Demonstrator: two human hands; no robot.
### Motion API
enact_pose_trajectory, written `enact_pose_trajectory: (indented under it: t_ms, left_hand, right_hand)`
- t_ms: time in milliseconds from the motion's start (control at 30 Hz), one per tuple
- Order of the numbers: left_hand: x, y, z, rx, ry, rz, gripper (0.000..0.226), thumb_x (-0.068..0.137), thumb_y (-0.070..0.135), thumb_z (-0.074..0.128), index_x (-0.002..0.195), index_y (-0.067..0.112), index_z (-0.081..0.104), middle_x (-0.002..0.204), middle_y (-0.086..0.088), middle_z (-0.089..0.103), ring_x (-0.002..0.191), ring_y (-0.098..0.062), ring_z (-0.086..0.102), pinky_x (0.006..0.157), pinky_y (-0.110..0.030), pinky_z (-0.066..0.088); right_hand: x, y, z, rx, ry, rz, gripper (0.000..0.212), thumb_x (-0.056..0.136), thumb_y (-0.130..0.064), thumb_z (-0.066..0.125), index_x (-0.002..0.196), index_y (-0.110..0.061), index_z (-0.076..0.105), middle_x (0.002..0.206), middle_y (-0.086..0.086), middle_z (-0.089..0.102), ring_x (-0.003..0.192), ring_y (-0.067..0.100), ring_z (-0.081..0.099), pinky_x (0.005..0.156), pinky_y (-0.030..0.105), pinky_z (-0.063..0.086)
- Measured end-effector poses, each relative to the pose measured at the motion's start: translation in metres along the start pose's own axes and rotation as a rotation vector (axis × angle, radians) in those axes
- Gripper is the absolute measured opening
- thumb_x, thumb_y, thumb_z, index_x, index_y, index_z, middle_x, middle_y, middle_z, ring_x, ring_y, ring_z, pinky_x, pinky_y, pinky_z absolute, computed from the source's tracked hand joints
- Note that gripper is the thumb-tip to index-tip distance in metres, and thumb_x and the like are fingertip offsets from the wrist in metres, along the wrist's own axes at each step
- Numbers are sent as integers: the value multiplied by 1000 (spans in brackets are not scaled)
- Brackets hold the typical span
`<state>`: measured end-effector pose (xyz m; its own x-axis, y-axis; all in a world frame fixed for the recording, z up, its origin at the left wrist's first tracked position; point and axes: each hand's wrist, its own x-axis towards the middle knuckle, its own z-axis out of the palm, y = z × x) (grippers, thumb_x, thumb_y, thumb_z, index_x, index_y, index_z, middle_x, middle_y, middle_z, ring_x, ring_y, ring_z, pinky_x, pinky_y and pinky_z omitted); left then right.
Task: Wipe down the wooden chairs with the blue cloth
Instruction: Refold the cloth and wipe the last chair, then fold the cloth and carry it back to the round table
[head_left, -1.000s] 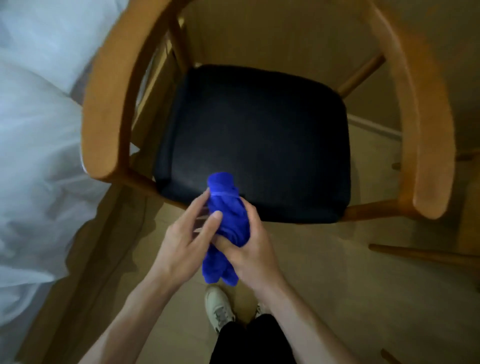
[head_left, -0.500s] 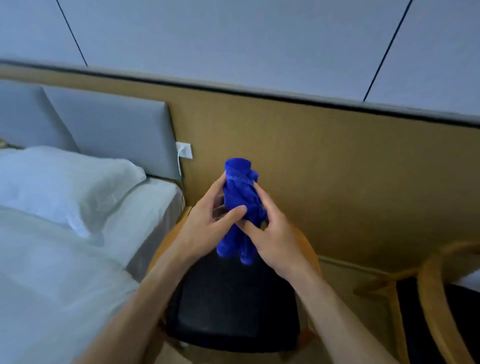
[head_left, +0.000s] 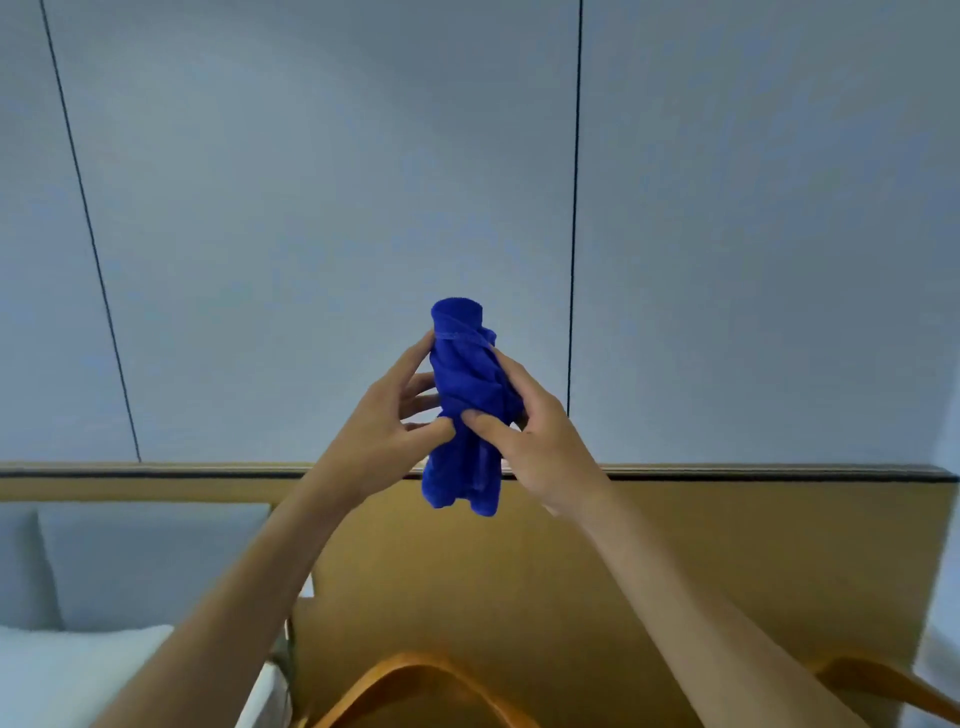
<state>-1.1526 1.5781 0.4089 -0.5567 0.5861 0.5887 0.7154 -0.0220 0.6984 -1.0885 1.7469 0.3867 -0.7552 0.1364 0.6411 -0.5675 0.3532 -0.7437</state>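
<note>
The blue cloth (head_left: 465, 405) is bunched into an upright roll, held up in front of the wall at mid-frame. My left hand (head_left: 387, 421) pinches its left side with thumb and fingers. My right hand (head_left: 524, 436) grips its right side, thumb pressing on the front. Only the curved wooden back rail of one chair (head_left: 415, 680) shows at the bottom edge, below my arms. A second wooden chair's rail (head_left: 883, 686) peeks in at the bottom right.
A tan wall panel (head_left: 727, 571) with a dark top strip runs behind the chairs. A grey padded headboard (head_left: 130, 561) and white bed (head_left: 78, 675) sit at the lower left. Pale wall panels fill the upper frame.
The view has tilted upward from the chair seat to the wall. Both hands kept hold of the blue cloth and rose with it; the chair seat has dropped out of view.
</note>
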Motion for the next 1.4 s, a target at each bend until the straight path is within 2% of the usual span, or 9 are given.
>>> enact_pose_trajectory:
  t_ms: [367,467,567,767,900,1033,1167,1267,1400]
  left_hand:
    - [48,52,3,-120,-142,253,88,82,13,73,143,55,25,118,25,62,111,2,59,74,-13,52]
    - [48,53,-10,-186,-145,249,86,85,2,64,143,53,26,116,20,66,105,-3,64,73,-20,56]
    - [47,56,-28,-293,-126,150,70,87,0,60,142,36,37,112,7,69,98,-12,69,77,-32,59]
    - [39,75,-38,-502,-306,101,25,89,4,59,100,22,73,100,-3,74,94,-23,70,82,-42,58]
    - [35,94,-19,-472,-379,147,31,87,6,54,92,30,74,94,3,75,87,-18,71,72,-31,58]
    - [27,122,2,-328,-517,360,36,88,5,51,94,33,73,94,11,74,86,-8,70,73,-25,55]
    - [7,170,33,-161,-628,621,33,86,8,54,98,35,71,94,19,71,90,0,65,81,-24,51]
    - [-14,211,56,-150,-641,748,32,85,9,55,98,34,70,92,22,69,89,4,62,77,-15,46]
    - [-54,262,79,-132,-698,907,33,82,11,55,99,35,70,94,23,68,90,5,60,77,-13,46]
  right_hand:
    - [3,-82,-33,-177,247,-41,48,95,-21,59,138,-40,48,123,-16,65,114,11,63,98,46,53]
    - [-2,-98,-25,-173,341,-40,42,96,-22,58,133,-40,51,122,-13,65,112,13,64,95,48,55]
    - [-13,-109,-14,34,475,-24,37,96,-15,61,128,-32,55,119,-4,68,107,20,67,87,49,58]
    - [-58,-131,8,191,618,24,49,88,-11,72,131,-24,54,121,4,69,104,24,69,75,39,57]
    - [-104,-164,2,-75,662,221,72,72,-20,76,136,-31,46,127,1,65,110,22,66,91,44,54]
    - [-145,-216,-6,-271,712,361,105,60,-35,76,150,-44,23,145,-15,46,134,11,44,111,41,33]
    - [-176,-275,-6,-481,539,483,97,65,-51,77,149,-44,28,138,-26,50,133,3,43,118,44,27]
    - [-216,-333,-14,-497,452,620,87,70,-40,73,149,-39,35,145,-18,48,137,11,42,119,53,24]
    - [-284,-418,-13,-711,337,878,86,74,-40,78,147,-48,33,152,-25,35,142,4,34,115,43,35]
